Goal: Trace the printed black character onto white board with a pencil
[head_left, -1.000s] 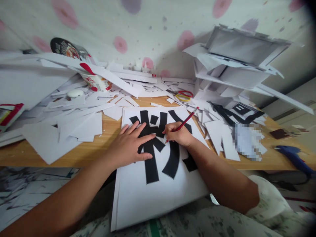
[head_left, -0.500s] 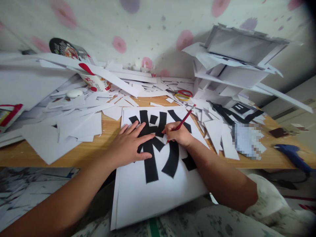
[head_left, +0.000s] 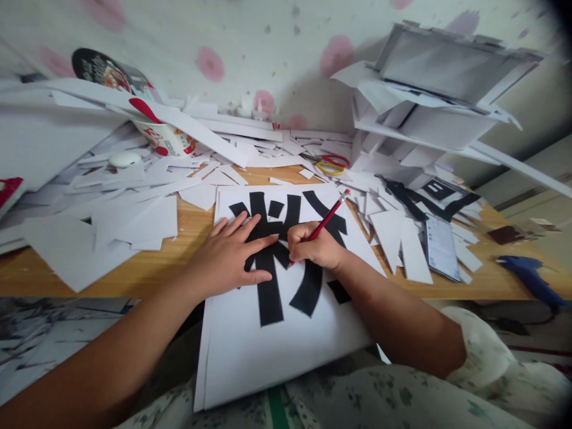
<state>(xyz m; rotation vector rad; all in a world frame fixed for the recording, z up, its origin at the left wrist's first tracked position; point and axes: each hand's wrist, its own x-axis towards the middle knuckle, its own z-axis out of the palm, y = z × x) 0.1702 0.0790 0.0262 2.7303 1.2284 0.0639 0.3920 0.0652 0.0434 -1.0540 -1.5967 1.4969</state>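
A white board [head_left: 250, 369] lies in front of me, its near edge over my lap. Black cut-out strokes [head_left: 270, 298] of a character rest on it. My left hand [head_left: 232, 253] is spread flat over the left part of the black shape, fingers apart, pressing on it. In my right hand [head_left: 315, 244] is a red pencil [head_left: 328, 217], gripped with its eraser end up and right. The pencil's point touches the board beside a black stroke, near the middle of the character. My right hand covers part of the black pieces.
White scraps [head_left: 129, 208] cover the left and back of the wooden table [head_left: 196, 283]. Scissors [head_left: 331, 164], a paper cup [head_left: 165, 138], a white layered structure [head_left: 429, 131], a phone [head_left: 441, 247] and a blue glue gun [head_left: 529, 277] surround the board.
The pencil point has moved slightly left and down along the black stroke, with my right hand. My left hand stays flat on the shape. The whole view has shifted a little.
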